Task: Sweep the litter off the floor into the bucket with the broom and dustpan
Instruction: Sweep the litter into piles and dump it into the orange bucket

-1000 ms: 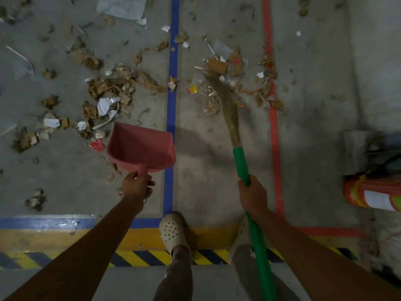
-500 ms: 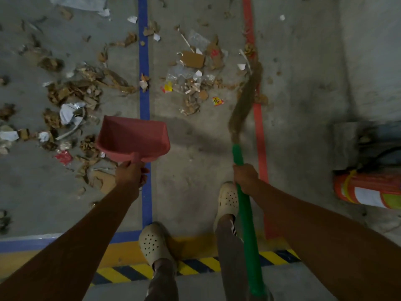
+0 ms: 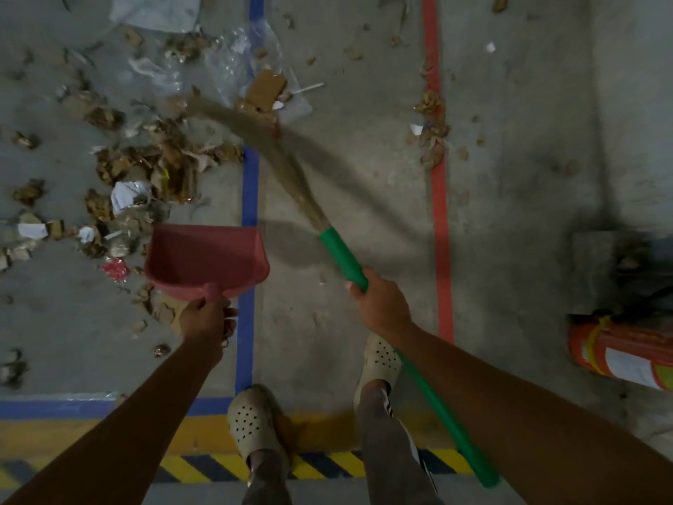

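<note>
Left hand point(image 3: 205, 318) grips the pink plastic dustpan point(image 3: 207, 256) by its stub handle, centre left. Right hand point(image 3: 378, 304) clamps the green-shafted straw broom point(image 3: 338, 249). Its blurred bristles curve into torn cardboard litter point(image 3: 264, 91) on the concrete floor point(image 3: 364, 322), upper centre.

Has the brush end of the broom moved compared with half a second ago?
Yes. The broom's brush end swung left: half a second ago its tip lay on the red floor line, now it lies left of the blue floor line.
</note>
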